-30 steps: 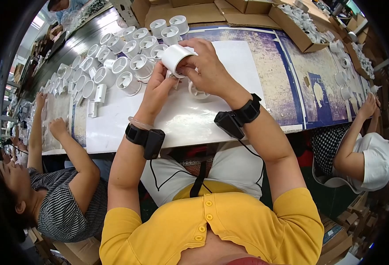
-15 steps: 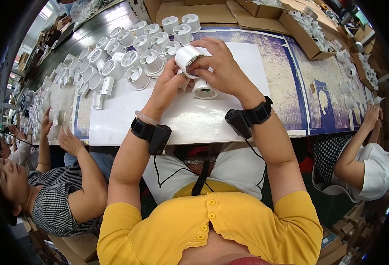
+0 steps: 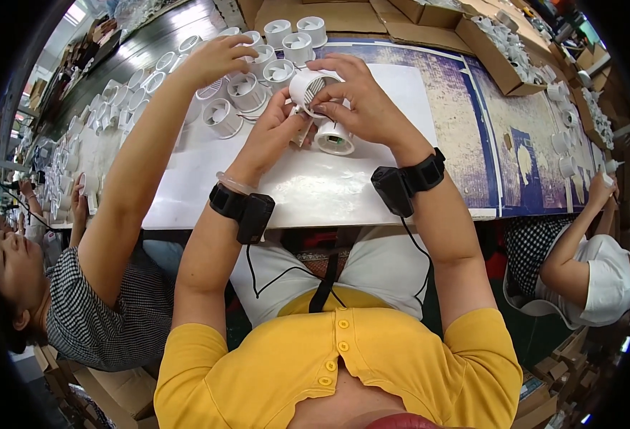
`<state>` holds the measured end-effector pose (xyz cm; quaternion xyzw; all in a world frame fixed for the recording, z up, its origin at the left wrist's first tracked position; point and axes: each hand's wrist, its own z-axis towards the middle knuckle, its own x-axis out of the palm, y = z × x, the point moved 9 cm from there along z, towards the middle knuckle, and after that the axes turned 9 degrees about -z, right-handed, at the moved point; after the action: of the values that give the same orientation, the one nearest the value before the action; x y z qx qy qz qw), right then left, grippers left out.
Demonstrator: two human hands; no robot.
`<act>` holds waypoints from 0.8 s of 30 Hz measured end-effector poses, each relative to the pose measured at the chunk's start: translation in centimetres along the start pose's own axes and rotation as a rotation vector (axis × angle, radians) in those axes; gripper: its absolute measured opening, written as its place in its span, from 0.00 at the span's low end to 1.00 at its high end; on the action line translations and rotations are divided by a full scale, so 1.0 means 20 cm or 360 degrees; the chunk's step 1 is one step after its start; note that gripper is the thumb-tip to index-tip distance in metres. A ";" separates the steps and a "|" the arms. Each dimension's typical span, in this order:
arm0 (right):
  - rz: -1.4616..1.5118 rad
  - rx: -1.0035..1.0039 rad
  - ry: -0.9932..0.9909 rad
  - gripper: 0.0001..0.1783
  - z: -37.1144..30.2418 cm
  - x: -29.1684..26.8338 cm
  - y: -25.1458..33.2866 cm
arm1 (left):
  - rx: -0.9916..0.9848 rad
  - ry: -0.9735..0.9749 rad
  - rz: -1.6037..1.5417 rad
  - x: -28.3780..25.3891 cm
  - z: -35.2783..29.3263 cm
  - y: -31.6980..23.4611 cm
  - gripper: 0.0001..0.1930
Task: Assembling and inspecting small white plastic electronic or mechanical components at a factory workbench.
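Head camera: over the white sheet (image 3: 186,179), the left hand (image 3: 272,136) and right hand (image 3: 363,101), fingers partly curled, gripped a short, glossy white cylindrical housing (image 3: 300,84) between them, its slatted grille (image 3: 316,86) visible.

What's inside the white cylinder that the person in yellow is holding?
A slatted grille shows inside the white cylinder. The right hand reaches over its opening, and the fingers cover part of the interior. Whatever lies behind them or beyond the slats can't be seen.
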<state>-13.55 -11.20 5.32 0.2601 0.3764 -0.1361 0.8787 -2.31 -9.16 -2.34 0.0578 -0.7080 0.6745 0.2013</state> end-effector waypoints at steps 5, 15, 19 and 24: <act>-0.0095 -0.0062 0.0025 0.08 0.00 0.00 0.03 | -0.0042 -0.0005 0.0010 0.00 -0.01 0.00 0.20; -0.0160 -0.0106 0.0105 0.11 -0.01 -0.01 0.02 | -0.0092 0.0030 -0.0087 0.05 -0.03 -0.03 0.20; 0.0008 -0.0111 0.0104 0.10 -0.01 -0.01 0.00 | -0.0072 0.0066 0.0011 0.04 -0.02 -0.02 0.22; 0.0022 -0.0029 0.0069 0.09 -0.02 -0.03 -0.03 | -0.0093 0.0076 -0.0097 0.04 -0.01 0.00 0.22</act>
<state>-14.37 -11.48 5.34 0.2576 0.3946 -0.1210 0.8736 -3.04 -8.80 -1.96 0.0573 -0.7203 0.6483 0.2402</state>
